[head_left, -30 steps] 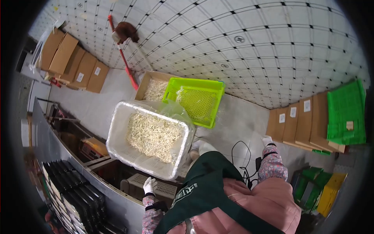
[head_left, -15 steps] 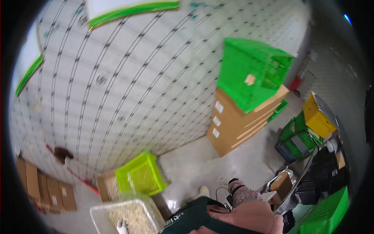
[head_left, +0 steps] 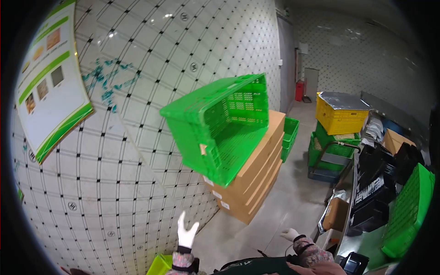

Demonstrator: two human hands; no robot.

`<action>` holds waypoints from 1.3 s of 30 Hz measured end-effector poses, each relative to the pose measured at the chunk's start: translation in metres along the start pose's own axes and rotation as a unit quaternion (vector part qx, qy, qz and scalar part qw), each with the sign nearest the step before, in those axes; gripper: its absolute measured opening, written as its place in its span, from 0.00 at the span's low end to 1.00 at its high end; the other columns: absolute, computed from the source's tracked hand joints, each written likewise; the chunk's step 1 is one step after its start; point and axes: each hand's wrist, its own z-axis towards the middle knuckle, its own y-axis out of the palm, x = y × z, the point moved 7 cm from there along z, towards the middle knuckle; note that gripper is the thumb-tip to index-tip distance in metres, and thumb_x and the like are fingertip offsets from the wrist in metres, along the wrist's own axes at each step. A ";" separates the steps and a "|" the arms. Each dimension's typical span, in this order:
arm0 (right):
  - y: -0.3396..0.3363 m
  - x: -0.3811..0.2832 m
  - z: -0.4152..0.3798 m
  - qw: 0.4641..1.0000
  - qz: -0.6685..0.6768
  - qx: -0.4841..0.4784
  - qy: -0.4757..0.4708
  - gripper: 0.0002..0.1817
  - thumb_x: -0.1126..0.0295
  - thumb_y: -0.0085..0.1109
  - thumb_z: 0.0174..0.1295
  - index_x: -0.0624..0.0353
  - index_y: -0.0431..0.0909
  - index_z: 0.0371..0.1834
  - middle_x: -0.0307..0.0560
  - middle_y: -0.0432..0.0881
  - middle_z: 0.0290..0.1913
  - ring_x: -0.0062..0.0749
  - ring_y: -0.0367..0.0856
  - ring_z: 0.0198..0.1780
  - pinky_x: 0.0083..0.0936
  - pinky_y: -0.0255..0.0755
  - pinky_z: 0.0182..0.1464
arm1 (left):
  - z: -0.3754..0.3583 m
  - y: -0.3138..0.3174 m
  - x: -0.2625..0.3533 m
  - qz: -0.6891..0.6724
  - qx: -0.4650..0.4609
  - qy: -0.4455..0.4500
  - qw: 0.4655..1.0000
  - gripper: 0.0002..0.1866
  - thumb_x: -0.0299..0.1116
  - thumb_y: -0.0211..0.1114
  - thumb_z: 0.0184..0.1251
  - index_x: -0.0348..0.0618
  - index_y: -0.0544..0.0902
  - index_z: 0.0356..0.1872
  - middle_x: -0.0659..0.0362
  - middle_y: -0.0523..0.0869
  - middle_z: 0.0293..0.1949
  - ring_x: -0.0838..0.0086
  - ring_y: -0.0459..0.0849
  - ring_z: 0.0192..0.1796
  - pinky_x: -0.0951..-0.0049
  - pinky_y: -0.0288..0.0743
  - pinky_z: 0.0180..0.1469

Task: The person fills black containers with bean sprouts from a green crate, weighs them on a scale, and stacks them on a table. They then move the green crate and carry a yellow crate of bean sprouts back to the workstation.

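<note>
White tiled wall (head_left: 151, 114) with dark grout lines fills the left of the view, a green-bordered poster (head_left: 48, 78) hanging on it; grey concrete floor (head_left: 293, 192) runs back into a storage room. Left hand (head_left: 186, 233), in a white glove with a floral sleeve, is raised near the bottom edge, fingers spread open, holding nothing, close to the wall and below the green perforated plastic crate (head_left: 220, 123). That crate sits tilted on its side on top of a stack of flat brown cardboard boxes (head_left: 250, 176) standing against the wall, open face turned to the room. Right hand (head_left: 289, 234), also white-gloved, is low at the bottom edge, loosely curled and empty as far as can be seen, well apart from the crate. Lime green basket corner (head_left: 160, 266) shows at the bottom edge beside the left sleeve. Further back, a yellow plastic crate (head_left: 341, 114) with a silvery cover sits on stacked green crates (head_left: 332, 153). At right, black trays (head_left: 380, 188) and another green crate (head_left: 408, 211) lie on a counter, small brown carton (head_left: 336, 213) just beside it
</note>
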 end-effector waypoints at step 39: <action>-0.607 -0.538 0.277 0.630 -0.290 0.408 -0.594 0.22 0.68 0.69 0.39 0.52 0.80 0.43 0.42 0.80 0.52 0.36 0.74 0.58 0.40 0.59 0.65 | 0.097 0.232 -0.022 -0.516 0.207 -0.263 0.789 0.31 0.59 0.46 0.69 0.49 0.67 0.65 0.57 0.71 0.62 0.63 0.71 0.61 0.59 0.70 0.56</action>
